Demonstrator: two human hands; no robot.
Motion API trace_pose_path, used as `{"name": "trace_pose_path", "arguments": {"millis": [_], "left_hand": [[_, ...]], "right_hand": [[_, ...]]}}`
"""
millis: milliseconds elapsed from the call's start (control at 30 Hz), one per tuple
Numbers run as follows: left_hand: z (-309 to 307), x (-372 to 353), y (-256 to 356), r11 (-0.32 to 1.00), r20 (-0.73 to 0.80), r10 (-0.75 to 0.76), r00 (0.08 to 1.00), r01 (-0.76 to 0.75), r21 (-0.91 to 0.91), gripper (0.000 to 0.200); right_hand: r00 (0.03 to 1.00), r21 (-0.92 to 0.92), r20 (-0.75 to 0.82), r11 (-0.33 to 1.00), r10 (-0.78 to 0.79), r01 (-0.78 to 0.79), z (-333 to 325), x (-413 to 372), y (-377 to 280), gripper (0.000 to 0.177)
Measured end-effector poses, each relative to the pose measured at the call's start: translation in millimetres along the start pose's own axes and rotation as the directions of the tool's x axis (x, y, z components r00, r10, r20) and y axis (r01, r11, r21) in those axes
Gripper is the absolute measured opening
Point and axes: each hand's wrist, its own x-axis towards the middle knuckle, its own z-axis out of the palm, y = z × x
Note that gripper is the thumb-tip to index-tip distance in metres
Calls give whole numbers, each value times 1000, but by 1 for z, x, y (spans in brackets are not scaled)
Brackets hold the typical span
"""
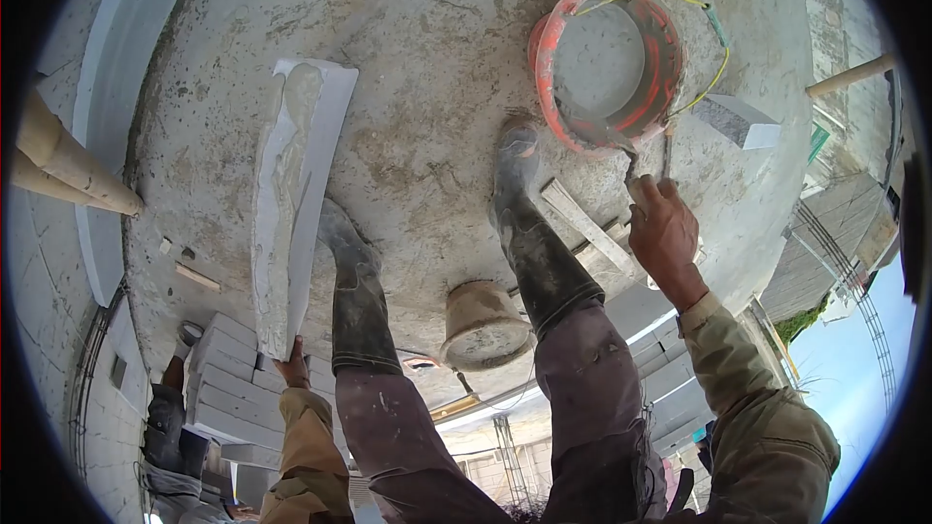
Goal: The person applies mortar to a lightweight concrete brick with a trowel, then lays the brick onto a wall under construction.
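— Where were the hands when you looked in?

— I saw the left hand [291, 366] clasped on the near end of the aerated concrete block [309, 136]. Its fingers were curled round the edge, but the tips were hidden behind the block. The block ran away from those fingers across the concrete floor [427, 136]. It seemed to be propped on one long edge, with a band of mortar [283, 170] down its face.

— And the right?

— The right hand [665, 233] had its fingers pressed together round the handle of the trowel [631, 163]. The blade reached out past the knuckles to the near rim of the orange bucket [668, 68], which held more of the grey mix. I could not tell whether the blade carried any.

— Which step did you take it for?

— Loading the trowel, I judged. The block was only partly buttered and the tool was at the bucket.

— What did the next move call for?

— As I read it, a scoop lifted clear of the rim and of the yellow wire handle [714, 68] looped over it. The load then had to be carried level across the rubber boots [529, 223], which stood between the two sets of fingers, to the bare part of the block. The left fingers needed a firm clasp so the block did not tip.
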Motion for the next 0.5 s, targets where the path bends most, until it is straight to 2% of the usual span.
{"name": "trace_pose_path", "arguments": {"millis": [133,233,300,333,400,433,500], "left_hand": [[-1,3,-2,997,66,-21,998,26,-75,82],[5,0,15,999,-25,-31,999,32,29,82],[5,-8,28,976,18,-204,979,205,-73,81],[3,-4,19,976,17,-208,978,209,-69,81],[2,4,3,992,26,-56,998,59,-111,80],[1,0,12,992,22,-65,998,67,-106,80],[2,0,20,958,21,-255,967,256,-126,81]], "right_hand": [[998,51,60,998,34,-37,34,-48,2,30],[999,70,18,997,43,-44,40,-66,3,31],[994,86,44,991,101,-105,34,-79,2,32],[994,84,49,991,101,-105,31,-83,4,32],[990,183,-12,974,141,-137,29,-87,6,33],[992,186,-104,981,78,-57,29,-82,5,33],[993,184,-84,981,83,-67,34,-72,4,32]]}}
